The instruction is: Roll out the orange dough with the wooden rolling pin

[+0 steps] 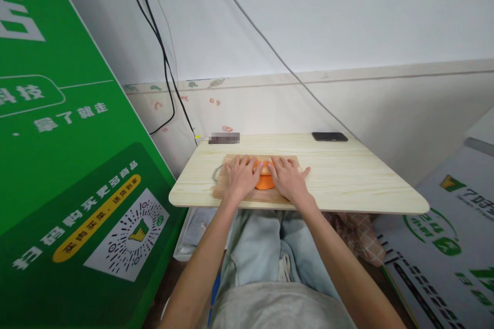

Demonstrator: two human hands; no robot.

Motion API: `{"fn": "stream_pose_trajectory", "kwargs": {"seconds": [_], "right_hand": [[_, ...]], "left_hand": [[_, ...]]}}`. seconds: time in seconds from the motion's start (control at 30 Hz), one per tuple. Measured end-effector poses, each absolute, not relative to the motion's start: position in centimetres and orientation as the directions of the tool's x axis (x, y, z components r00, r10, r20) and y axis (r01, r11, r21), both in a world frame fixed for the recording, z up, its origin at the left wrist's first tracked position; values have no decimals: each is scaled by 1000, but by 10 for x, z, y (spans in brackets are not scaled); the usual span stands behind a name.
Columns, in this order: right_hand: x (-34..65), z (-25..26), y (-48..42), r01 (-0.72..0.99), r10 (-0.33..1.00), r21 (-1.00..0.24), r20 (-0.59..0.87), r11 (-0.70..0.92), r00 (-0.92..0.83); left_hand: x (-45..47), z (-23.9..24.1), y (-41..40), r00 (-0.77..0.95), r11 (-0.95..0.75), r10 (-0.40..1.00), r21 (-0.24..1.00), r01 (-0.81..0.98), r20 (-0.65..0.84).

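A wooden cutting board [247,196] lies on a small light-wood table [347,180] over my lap. On the board sits an orange, bowl-like object [264,180] with something pale on top that I cannot make out. My left hand [241,177] rests on its left side with the fingers lying flat and a little apart. Mirroring it, my right hand [287,179] lies on the right side, fingers stretched forward over the orange object. Both hands touch or press on it; they partly hide it.
A black phone [330,136] lies at the table's far edge. A blurred dark strip [224,138] sits at the far left edge. Black cables [165,61] hang down the wall. A green printed board [57,164] stands at left, printed cardboard [451,226] at right.
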State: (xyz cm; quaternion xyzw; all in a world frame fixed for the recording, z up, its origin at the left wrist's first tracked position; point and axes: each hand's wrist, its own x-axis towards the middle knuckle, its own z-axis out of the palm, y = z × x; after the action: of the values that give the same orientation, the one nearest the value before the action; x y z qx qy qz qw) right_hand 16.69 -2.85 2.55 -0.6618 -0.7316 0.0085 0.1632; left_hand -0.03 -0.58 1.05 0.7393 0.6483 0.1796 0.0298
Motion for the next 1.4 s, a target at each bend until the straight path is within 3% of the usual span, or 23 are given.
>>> {"fn": "stream_pose_trajectory", "kwargs": {"seconds": [0.23, 0.5, 0.67, 0.9, 1.13, 1.4], "right_hand": [[168, 20, -33, 967, 968, -224, 243, 123, -67], [173, -20, -102, 982, 883, -63, 451, 176, -129], [176, -7, -56, 982, 916, -100, 386, 161, -111], [175, 23, 10, 980, 958, -130, 265, 148, -110], [189, -9, -72, 943, 894, -159, 395, 294, -212], [198, -21, -109, 930, 850, -88, 445, 356, -283]], "left_hand": [[3, 13, -6, 91, -150, 972, 274, 950, 218], [-17, -19, -66, 186, -282, 909, 222, 933, 373], [-11, -8, -26, 162, -242, 944, 269, 932, 288], [6, 23, 34, 111, -153, 976, 229, 961, 185], [-18, -10, -37, 217, -318, 902, 235, 918, 373], [-27, -23, -75, 249, -367, 876, 236, 900, 414]]}}
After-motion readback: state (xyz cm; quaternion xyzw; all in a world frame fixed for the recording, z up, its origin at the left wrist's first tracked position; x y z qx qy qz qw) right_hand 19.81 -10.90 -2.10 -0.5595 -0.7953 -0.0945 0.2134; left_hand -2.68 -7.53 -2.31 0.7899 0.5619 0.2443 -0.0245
